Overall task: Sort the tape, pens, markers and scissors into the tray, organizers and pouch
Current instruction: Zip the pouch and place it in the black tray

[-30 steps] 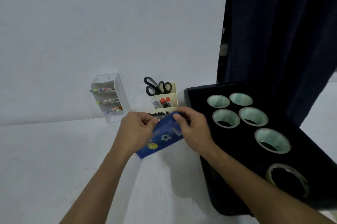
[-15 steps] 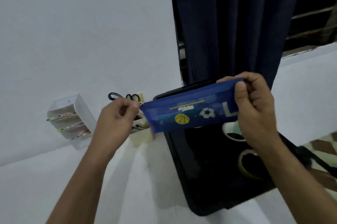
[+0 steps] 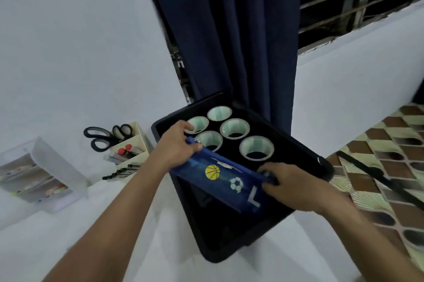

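Note:
A blue pouch (image 3: 220, 176) with a basketball and a football printed on it hangs slanted over the black tray (image 3: 231, 252). My left hand (image 3: 176, 146) pinches its upper left end and my right hand (image 3: 291, 185) grips its lower right end. Several tape rolls (image 3: 256, 148) lie in the tray beyond the pouch. Left of the tray a cream organizer (image 3: 135, 144) holds black scissors (image 3: 104, 136), red-capped markers (image 3: 125, 148) and black pens (image 3: 120, 172). A clear organizer (image 3: 57, 167) at far left holds coloured pens.
Everything rests on a white surface (image 3: 119, 242) against a white wall. A dark blue curtain (image 3: 231, 36) hangs behind the tray. To the right are a patterned floor (image 3: 390, 167) and a black strap (image 3: 376, 173).
The pouch was first near the cream organizer, then lifted and stretched out level in front of the curtain. Now both hands have brought it down, slanted, over the tray.

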The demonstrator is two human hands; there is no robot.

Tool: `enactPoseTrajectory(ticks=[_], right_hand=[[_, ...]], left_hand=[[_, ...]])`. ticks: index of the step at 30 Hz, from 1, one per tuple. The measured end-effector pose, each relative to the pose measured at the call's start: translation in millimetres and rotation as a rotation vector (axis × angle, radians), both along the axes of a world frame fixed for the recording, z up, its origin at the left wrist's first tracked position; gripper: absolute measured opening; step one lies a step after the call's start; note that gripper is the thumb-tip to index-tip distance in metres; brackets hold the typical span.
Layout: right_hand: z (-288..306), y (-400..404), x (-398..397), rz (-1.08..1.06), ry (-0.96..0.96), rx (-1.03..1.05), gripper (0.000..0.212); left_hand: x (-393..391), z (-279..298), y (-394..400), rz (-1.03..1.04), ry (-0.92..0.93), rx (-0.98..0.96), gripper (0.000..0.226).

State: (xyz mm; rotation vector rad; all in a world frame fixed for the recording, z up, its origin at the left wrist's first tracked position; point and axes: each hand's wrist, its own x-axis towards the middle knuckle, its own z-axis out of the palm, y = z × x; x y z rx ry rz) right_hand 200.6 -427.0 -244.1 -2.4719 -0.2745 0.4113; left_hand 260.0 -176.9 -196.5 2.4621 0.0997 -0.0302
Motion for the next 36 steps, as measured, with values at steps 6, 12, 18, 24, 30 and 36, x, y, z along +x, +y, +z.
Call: enactPoseTrajectory(ticks=[6, 12, 18, 24, 30, 36], right_hand=[[-7, 17, 11, 0.172, 0.048, -0.288, 0.012], [-7, 31, 24, 0.211, 0.081, -0.342, 0.025], [-11, 43, 19, 0.193, 0.023, -0.498, 0.023], [-19, 66, 17, 0.186, -0.192, -0.333, 0.043], [-36, 76, 22, 0.357, -0.068, -0.353, 0.071], [-38, 75, 23, 0.382, -0.058, -0.363, 0.079]], left_hand=[[7, -2, -11, -0.044, -0.022, 0.040, 0.037], [12, -35, -7, 0.101, 0.006, 0.315, 0.049], [18, -51, -10, -0.134, 0.150, 0.594, 0.026], [22, -61, -9, -0.241, 0.203, 0.732, 0.021], [27, -57, -11, -0.394, 0.385, 0.792, 0.023], [31, -61, -18, -0.233, 0.436, 0.878, 0.032]])
